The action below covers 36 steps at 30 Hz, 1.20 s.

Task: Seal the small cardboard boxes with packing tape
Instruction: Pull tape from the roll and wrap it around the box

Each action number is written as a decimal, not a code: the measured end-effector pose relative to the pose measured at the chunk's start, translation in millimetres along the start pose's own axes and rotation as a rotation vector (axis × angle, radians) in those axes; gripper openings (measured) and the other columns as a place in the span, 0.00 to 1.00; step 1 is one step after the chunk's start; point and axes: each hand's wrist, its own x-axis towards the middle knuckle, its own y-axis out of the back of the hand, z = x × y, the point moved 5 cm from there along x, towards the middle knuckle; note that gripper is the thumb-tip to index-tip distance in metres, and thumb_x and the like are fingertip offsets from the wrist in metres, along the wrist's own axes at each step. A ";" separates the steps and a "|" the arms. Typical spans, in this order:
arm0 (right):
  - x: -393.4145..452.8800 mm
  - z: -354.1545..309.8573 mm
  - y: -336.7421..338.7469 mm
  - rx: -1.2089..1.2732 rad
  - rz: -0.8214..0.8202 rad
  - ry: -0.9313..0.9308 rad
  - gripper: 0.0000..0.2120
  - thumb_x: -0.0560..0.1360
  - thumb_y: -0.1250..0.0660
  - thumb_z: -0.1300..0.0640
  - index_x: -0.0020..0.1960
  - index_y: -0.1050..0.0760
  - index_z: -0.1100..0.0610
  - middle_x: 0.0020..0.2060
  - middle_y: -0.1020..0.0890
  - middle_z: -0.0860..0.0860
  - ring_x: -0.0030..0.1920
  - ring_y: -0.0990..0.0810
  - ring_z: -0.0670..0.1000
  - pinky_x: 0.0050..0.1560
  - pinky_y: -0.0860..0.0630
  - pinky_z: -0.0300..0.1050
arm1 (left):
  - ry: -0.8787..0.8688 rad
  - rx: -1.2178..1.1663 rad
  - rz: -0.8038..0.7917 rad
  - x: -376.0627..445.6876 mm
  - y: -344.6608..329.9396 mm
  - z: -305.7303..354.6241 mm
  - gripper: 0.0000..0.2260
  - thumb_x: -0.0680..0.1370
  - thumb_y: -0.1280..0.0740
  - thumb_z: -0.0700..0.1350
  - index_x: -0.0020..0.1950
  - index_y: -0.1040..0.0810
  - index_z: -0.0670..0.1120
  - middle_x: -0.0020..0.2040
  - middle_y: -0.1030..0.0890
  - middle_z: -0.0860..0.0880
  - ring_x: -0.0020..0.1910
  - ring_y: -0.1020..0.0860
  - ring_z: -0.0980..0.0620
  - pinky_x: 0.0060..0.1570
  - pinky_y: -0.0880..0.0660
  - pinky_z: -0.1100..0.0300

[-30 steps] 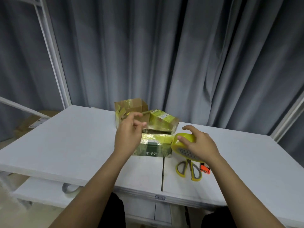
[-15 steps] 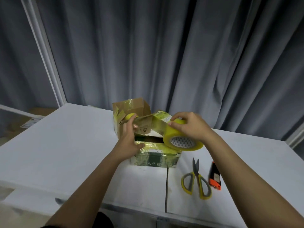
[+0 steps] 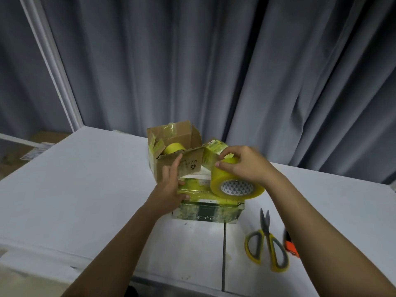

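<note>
A green printed small box (image 3: 209,212) sits at the middle of the white table (image 3: 85,189). Behind it stands a brown cardboard box (image 3: 171,144) with open flaps and a second yellow roll (image 3: 174,148) inside. My right hand (image 3: 244,166) grips a yellow packing tape roll (image 3: 232,182) just above the green box's right side. A strip of clear tape runs from the roll leftward to my left hand (image 3: 171,185), whose straight fingers press the tape's end against the brown box's front flap. Another green box (image 3: 215,147) lies behind my right hand, partly hidden.
Yellow-handled scissors (image 3: 266,243) lie on the table at the right, with an orange box cutter (image 3: 290,246) beside them, partly under my right forearm. Grey curtains hang behind the table. A white frame post (image 3: 53,65) rises at the left.
My right hand lifted the tape roll off the table and brought it over the green box. My left hand went to the brown box's flap with the tape end. The camera moved closer.
</note>
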 end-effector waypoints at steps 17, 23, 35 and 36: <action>6.2 -24.3 -21.3 -0.066 0.039 0.070 0.13 0.71 0.30 0.41 0.51 0.24 0.48 0.49 0.26 0.45 0.54 0.31 0.45 0.50 0.32 0.43 | 0.239 -0.598 0.273 -12.5 30.2 -7.9 0.29 0.76 0.34 0.55 0.71 0.47 0.63 0.56 0.28 0.54 0.49 0.23 0.62 0.44 0.25 0.71; -1.7 -28.7 -17.0 0.165 0.172 0.137 0.09 0.73 0.35 0.60 0.46 0.28 0.46 0.45 0.28 0.43 0.53 0.31 0.48 0.54 0.30 0.47 | 0.425 -0.535 0.477 -22.3 30.3 -34.7 0.30 0.78 0.33 0.47 0.75 0.44 0.50 0.42 0.21 0.48 0.40 0.21 0.56 0.42 0.29 0.64; -6.6 -2.5 -35.0 0.211 0.194 -0.205 0.29 0.62 0.36 0.26 0.47 0.22 0.49 0.43 0.18 0.47 0.48 0.20 0.53 0.50 0.23 0.52 | 0.523 -0.661 0.499 -31.6 18.3 -63.8 0.36 0.75 0.29 0.44 0.77 0.47 0.51 0.38 0.21 0.50 0.37 0.21 0.55 0.33 0.26 0.67; -7.6 -3.8 -34.6 0.193 0.216 -0.204 0.26 0.63 0.36 0.27 0.44 0.23 0.49 0.41 0.18 0.46 0.46 0.21 0.52 0.48 0.23 0.52 | 0.538 -0.675 0.487 -32.4 14.8 -64.7 0.37 0.75 0.29 0.44 0.77 0.47 0.50 0.38 0.21 0.50 0.37 0.21 0.56 0.32 0.26 0.68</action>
